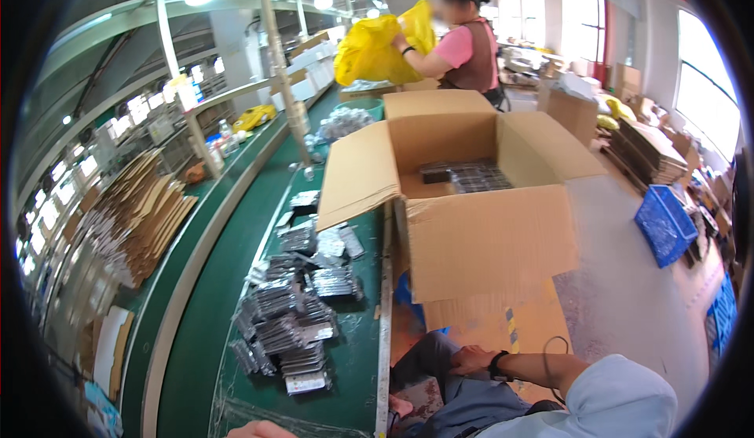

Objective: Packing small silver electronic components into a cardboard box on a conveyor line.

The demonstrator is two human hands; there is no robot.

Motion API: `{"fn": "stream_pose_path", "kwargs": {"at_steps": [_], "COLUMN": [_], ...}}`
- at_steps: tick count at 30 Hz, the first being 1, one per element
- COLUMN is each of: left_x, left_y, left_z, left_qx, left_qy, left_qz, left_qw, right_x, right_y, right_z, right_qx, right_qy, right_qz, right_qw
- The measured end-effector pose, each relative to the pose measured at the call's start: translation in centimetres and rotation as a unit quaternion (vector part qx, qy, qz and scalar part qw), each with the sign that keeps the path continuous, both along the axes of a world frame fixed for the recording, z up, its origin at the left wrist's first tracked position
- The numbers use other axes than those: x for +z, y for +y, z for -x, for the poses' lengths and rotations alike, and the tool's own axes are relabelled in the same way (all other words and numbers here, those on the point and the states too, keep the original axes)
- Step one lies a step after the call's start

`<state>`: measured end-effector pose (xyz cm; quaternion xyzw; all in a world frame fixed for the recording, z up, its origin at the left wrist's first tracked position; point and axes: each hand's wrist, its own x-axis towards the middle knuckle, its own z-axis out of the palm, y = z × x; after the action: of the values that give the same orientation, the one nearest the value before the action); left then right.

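Observation:
My right hand rests on my grey trouser leg, fingers draped over the knee, with nothing seen in it. Only part of my left hand shows at the lower edge, beside clear plastic film on the green conveyor; its fingers are mostly cut off. Ahead of it lies a loose heap of flat packets in shiny clear wrapping. Right of the conveyor stands a large cardboard box, flaps spread, with rows of similar dark wrapped packets inside.
Across the box, another person lifts a yellow bag over the conveyor. A metal post rises by the belt. Flattened cardboard is stacked at left. A blue crate and more cartons sit at right.

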<state>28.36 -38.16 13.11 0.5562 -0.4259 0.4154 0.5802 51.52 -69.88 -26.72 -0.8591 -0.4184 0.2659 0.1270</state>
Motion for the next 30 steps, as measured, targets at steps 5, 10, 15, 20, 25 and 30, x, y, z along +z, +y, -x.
{"fn": "stream_pose_path", "kwargs": {"at_steps": [5,10,15,20,25,30], "left_x": [-0.1,-0.1,0.2,1.2,1.5,1.9], "left_y": [0.3,0.1,0.0,-0.5,-1.1,-1.2], "left_z": [0.6,0.2,-0.4,-0.8,-1.6,-1.8], "left_qx": [-0.001,0.002,-0.006,-0.037,-0.114,-0.074], "left_qy": [0.003,0.027,0.024,0.076,0.070,0.062], "left_qz": [-0.008,-0.005,-0.008,-0.058,-0.039,-0.113], "left_qw": [1.000,1.000,1.000,0.995,0.990,0.989], "right_x": [-1.3,0.1,1.9,2.1,3.2,0.5], "right_y": [3.0,3.6,4.6,5.0,5.2,4.5], "right_z": [-0.2,-0.9,-1.2,-1.8,-0.2,-0.7], "right_qx": [0.062,0.055,0.061,0.091,0.039,0.046], "right_qy": [-0.012,0.045,0.086,0.058,0.064,0.042], "right_qz": [0.074,0.158,0.217,0.244,0.226,0.200], "right_qw": [0.995,0.985,0.970,0.964,0.971,0.978]}}
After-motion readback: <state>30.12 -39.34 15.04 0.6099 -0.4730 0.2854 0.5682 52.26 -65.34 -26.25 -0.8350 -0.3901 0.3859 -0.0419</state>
